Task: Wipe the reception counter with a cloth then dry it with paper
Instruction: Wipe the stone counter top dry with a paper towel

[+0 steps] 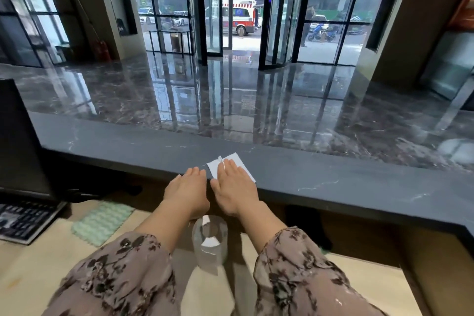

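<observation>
A folded sheet of white paper [237, 163] lies flat on the dark grey stone reception counter [333, 177], close to its near edge, with one small corner sticking up at the far side. The right hand [234, 187] is laid palm-down over the paper, its fingers straight and held close together, pressing the sheet to the stone rather than pinching it; the paper shows beyond the fingertips and on either side of them. The left hand [187, 188] rests just beside it, fingers extended and together, fingertips on the counter's near edge and holding nothing, apart from the paper. Both forearms come out of loose sleeves of mauve cloth with a dark flower print [123, 272]. Below the counter, on the pale wooden desk [38, 269], a roll of white paper in clear wrapping [209, 241] stands upright between the two wrists. Left of it lies a pale green textured cloth [102, 220], flat on the desk, and further left a black keyboard [23, 220] sits under a black monitor [20, 141]
</observation>
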Demonstrator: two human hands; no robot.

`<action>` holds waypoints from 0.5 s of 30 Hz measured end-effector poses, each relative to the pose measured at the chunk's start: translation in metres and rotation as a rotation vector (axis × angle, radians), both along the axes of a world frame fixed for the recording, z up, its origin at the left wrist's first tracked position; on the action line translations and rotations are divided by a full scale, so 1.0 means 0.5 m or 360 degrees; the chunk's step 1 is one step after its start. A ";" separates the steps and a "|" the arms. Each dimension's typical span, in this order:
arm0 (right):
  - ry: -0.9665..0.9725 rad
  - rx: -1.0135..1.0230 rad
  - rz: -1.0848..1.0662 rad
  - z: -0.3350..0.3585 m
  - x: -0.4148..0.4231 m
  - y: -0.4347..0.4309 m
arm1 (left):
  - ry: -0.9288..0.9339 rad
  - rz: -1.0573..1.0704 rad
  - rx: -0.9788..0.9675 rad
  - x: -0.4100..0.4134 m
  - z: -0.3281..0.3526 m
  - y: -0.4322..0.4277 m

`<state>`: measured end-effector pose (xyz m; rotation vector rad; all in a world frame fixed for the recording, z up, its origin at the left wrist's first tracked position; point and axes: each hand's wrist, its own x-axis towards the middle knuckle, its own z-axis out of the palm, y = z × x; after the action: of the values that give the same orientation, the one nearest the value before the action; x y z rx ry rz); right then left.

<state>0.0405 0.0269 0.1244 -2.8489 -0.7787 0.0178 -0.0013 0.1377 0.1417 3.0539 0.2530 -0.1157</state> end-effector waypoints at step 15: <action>0.0017 -0.0232 -0.0878 -0.003 0.061 -0.374 | -0.0083 0.0053 0.0249 0.008 -0.012 -0.026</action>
<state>0.0708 -0.1602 0.1227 -3.0930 0.0318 0.0128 0.0026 0.1248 0.1358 3.2006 0.3239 -0.0149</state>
